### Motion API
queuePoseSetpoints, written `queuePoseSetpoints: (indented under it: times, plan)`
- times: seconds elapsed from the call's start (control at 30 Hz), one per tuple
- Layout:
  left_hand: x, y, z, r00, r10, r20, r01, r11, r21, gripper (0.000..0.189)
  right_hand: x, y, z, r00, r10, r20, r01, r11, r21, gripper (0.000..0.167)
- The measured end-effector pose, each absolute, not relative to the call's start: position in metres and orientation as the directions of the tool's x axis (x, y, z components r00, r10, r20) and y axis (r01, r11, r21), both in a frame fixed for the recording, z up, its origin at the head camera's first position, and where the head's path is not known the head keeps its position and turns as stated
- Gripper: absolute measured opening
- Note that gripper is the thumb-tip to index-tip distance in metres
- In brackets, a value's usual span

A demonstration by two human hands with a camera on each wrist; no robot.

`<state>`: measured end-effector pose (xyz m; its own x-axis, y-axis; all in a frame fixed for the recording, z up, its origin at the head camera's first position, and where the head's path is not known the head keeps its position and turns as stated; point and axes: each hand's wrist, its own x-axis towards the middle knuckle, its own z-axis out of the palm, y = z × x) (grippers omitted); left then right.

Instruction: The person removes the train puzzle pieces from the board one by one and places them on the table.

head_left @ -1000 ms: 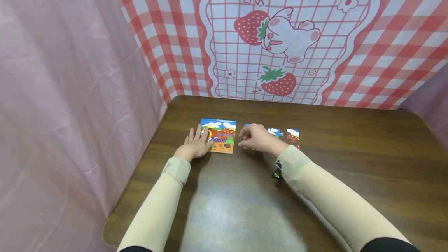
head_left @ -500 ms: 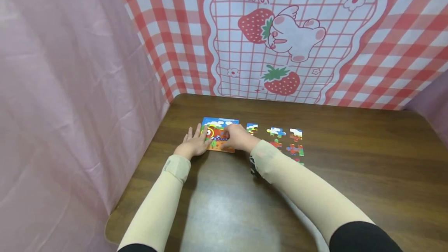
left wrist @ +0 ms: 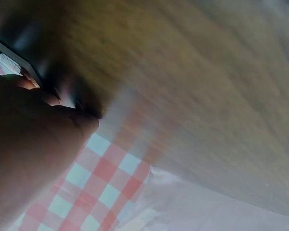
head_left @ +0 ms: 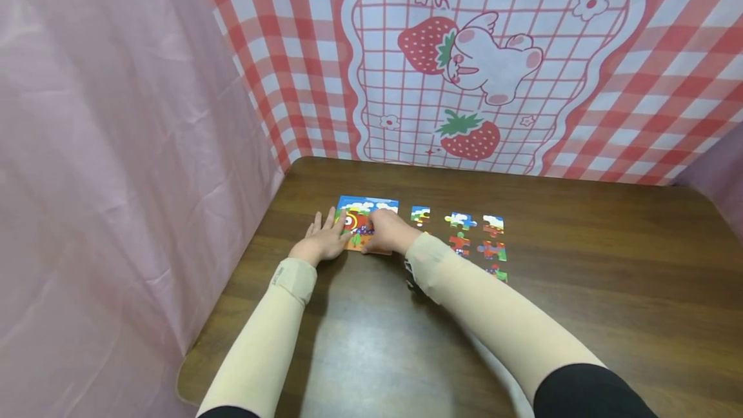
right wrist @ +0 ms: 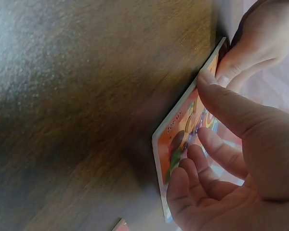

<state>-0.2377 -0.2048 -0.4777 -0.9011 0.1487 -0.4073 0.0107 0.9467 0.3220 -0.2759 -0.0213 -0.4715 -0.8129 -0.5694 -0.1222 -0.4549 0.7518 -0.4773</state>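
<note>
A square picture board (head_left: 367, 204) with a red cartoon train, blue sky and orange ground lies on the brown table. My left hand (head_left: 323, 240) rests on the board's left edge with fingers spread and fairly straight. Over its right part is my right hand (head_left: 392, 231), hiding some of the picture. In the right wrist view, the thumb touches the edge of the board (right wrist: 164, 159), while the other fingers bend loosely over the printed face. No loose piece shows between them. The left wrist view is dark and blurred around the left fingers.
Several jigsaw pieces lie right of the board, among them a sky piece (head_left: 461, 220), a red piece (head_left: 459, 244) and a red-blue piece (head_left: 492, 251). The right forearm covers part of that area. A checked strawberry cloth (head_left: 383, 82) hangs behind the table (head_left: 580, 250).
My right hand has moved left from the jigsaw pieces onto the board, uncovering several pieces. The left hand stays on the board's left side. The head view has shifted slightly.
</note>
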Motion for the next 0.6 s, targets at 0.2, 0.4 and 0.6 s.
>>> queuePoseSetpoints:
  times: [0.2, 0.4, 0.6]
  plan:
    - [-0.2382, -0.2061, -0.4802, -0.9, 0.15, -0.409, 0.014, 0.948, 0.317, 0.064, -0.2753, -0.0224, -0.4686, -0.812, -0.566, -0.143, -0.44, 0.754, -0.487, 0.044]
    - [-0.2389, -0.2062, -0.4826, -0.901, 0.145, -0.409, 0.012, 0.95, 0.312, 0.063, -0.2763, -0.0234, -0.4706, -0.82, -0.552, -0.15, -0.42, 0.759, -0.497, 0.045]
    - [-0.2393, -0.2068, -0.4842, -0.901, 0.15, -0.406, 0.011, 0.946, 0.325, 0.063, -0.2753, -0.0236, -0.4725, -0.827, -0.547, -0.133, -0.414, 0.751, -0.514, 0.049]
